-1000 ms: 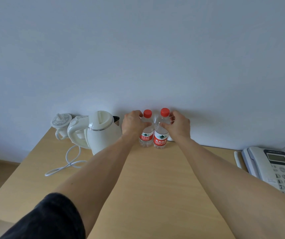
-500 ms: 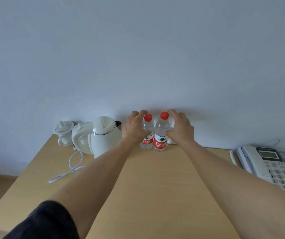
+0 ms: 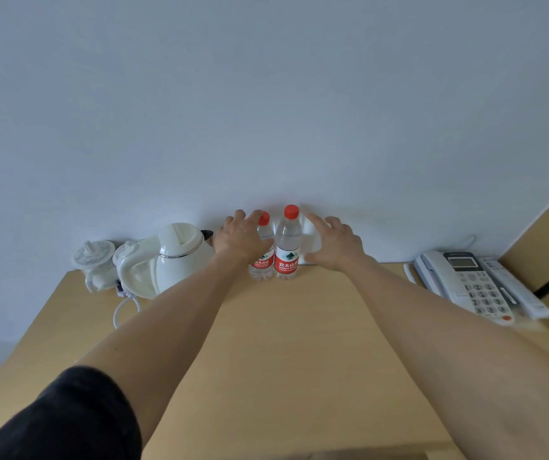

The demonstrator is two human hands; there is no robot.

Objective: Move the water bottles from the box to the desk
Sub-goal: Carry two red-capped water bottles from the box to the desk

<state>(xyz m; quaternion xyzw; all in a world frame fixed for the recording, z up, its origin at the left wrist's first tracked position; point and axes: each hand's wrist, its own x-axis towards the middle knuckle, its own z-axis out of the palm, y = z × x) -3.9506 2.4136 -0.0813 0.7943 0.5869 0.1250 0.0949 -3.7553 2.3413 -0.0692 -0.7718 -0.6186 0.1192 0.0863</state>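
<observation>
The kettle (image 3: 180,257) is standing just left of the left hand (image 3: 241,239), whose fingers are resting loosely on the left bottle (image 3: 263,257); whether it is still gripping, I cannot tell. A careless pull-back could be tipping that bottle into the right bottle (image 3: 287,247), which is touching it, upright on the desk (image 3: 283,343) right of the kettle. The right hand (image 3: 332,244) is spread apart, holding nothing. A second ago both hands were wrapped around the bottles; now they are letting go.

Clear plastic bottles (image 3: 287,247), matt wooden desk (image 3: 293,343)
</observation>
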